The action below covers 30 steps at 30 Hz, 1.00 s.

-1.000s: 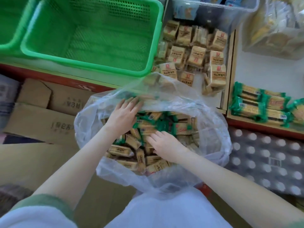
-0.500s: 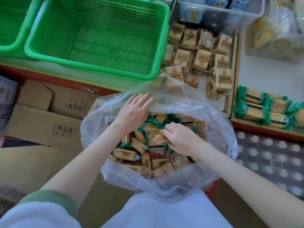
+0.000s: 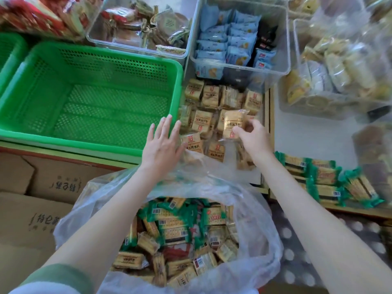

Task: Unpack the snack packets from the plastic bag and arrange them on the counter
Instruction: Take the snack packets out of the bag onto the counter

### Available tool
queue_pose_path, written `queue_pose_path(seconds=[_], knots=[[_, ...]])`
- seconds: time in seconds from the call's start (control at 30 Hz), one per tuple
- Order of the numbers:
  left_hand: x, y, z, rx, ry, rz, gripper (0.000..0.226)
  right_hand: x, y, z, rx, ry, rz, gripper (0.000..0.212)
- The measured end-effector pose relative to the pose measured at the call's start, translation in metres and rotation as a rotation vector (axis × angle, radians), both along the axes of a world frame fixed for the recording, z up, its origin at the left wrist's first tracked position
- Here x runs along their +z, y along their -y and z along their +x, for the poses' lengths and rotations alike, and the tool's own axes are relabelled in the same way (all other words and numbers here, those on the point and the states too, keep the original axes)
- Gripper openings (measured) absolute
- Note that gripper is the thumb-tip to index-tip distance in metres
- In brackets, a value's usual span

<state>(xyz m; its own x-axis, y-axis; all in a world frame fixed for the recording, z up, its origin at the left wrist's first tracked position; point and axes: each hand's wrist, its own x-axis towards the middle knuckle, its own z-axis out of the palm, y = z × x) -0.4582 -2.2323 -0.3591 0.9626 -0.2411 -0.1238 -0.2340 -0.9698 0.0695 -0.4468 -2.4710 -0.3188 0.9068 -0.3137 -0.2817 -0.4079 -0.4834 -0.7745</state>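
Head view: right hand (image 3: 252,141) pinches a beige packet (image 3: 233,124) above the pile (image 3: 202,122); left hand (image 3: 161,147) beside it, fingers straight. A loose drop could scatter the pile.

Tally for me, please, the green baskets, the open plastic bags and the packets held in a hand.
Green baskets: 2, the big basket and the cut-off basket at the left edge
Plastic bag: 1
Packets in hand: 1, a tan packet pinched by the right hand; the left hand holds none
Total: 4
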Motion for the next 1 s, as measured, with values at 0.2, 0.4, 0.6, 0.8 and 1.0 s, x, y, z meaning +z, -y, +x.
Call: queue_pose_path(seconds=[0.2, 0.4, 0.6, 0.8, 1.0], knots=[[-0.002, -0.001, 0.002, -0.001, -0.006, 0.004, 0.072, -0.037, -0.009, 0.048, -0.102, -0.113, 0.015, 0.035], [-0.002, -0.008, -0.002, -0.125, 0.124, -0.161, 0.057, -0.038, -0.017, 0.040, 0.088, 0.042, -0.418, 0.038], [-0.023, -0.036, -0.050, -0.378, 0.303, -0.282, 0.038, -0.025, -0.072, -0.064, 0.545, 0.559, -0.444, 0.040], [-0.042, -0.083, -0.104, -0.342, 0.160, -0.112, 0.043, -0.082, -0.127, -0.183, 1.231, 0.524, -0.689, 0.061], [-0.049, -0.121, -0.138, -0.201, 0.039, -0.058, 0.054, -0.108, -0.139, -0.170, 1.082, 0.249, -0.930, 0.080]])
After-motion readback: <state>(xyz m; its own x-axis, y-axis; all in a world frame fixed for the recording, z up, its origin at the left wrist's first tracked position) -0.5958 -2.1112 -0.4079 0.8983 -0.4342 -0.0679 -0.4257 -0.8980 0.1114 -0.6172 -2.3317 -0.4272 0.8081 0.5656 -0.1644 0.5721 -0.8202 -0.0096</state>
